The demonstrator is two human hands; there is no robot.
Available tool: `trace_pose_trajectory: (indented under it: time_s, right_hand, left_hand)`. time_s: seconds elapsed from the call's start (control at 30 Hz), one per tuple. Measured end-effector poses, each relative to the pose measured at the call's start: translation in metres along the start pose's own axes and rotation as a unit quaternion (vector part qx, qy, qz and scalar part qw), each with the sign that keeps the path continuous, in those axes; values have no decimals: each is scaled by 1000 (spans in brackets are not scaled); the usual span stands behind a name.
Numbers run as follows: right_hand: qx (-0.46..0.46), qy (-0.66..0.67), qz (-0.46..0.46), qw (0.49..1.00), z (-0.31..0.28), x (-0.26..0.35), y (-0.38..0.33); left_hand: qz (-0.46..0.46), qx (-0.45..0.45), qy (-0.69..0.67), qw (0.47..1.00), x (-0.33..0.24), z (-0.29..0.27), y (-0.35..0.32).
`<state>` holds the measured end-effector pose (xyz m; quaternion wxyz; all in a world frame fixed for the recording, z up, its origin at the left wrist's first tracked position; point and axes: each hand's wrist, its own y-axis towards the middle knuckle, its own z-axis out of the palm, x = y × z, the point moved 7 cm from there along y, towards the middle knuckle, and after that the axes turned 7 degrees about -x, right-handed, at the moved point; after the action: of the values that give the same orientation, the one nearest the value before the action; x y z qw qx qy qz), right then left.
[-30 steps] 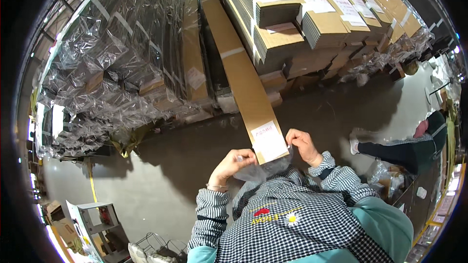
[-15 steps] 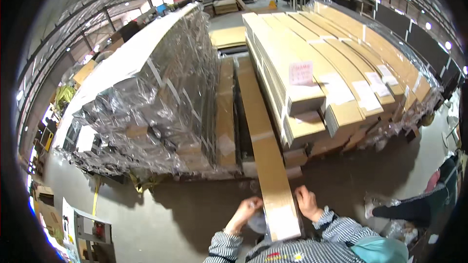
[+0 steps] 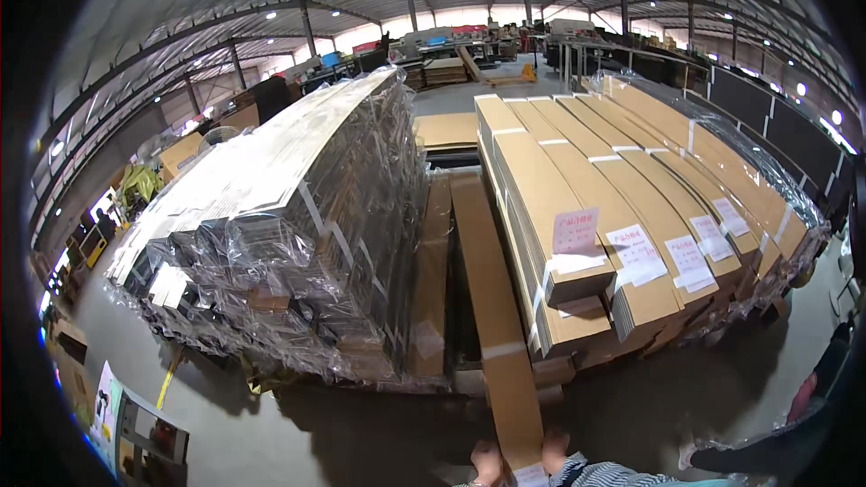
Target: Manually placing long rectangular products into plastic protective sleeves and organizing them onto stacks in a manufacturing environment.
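Observation:
A long, narrow brown cardboard carton [image 3: 496,316] lies lengthwise in the gap between two stacks, and its near end sticks out toward me. A pale tape band crosses it, and a white label [image 3: 530,474] on the near end is cut by the lower edge of the view. My left hand [image 3: 487,462] is closed at the carton's left edge. At its right edge my right hand [image 3: 555,447] is closed too, partly in shadow. The fingertips of both hands are mostly hidden.
Flat cartons wrapped in clear film form the left stack [image 3: 271,252]. Strapped brown cartons [image 3: 577,180] with paper labels make up the right one. Another brown carton [image 3: 431,298] lies beside mine. A person's dark-clothed leg [image 3: 749,460] is at the lower right.
The view has tilted upward, so the stacks, the carton and my hands appear lower. Both hands stay beside the carton's near end. The carton's place between the stacks looks much the same.

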<state>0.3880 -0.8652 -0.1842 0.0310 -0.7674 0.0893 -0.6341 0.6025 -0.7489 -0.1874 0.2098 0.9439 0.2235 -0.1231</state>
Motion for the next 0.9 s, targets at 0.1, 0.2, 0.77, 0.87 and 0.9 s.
trace_pose_trajectory:
  time_s: [0.1, 0.2, 0.77, 0.87, 0.9]
  right_hand:
    - [-93, -96, 24, 991, -19, -34, 12]
    - [26, -358, 51, 932, -13, 17, -6]
    - [218, 23, -102, 970, -2, 283, -103]
    - [205, 103, -124, 965, 2, 306, -107]
    - [207, 143, -77, 965, 4, 303, -107]
  left_hand:
    - [31, 8, -53, 998, -29, 34, 18]
    - [-38, 195, -171, 965, 0, 11, 22]
    - [-54, -20, -396, 916, -77, -363, 54]
    - [-15, -45, -407, 912, -57, -373, 62]
    - [-60, 37, -436, 897, -46, -367, 63]
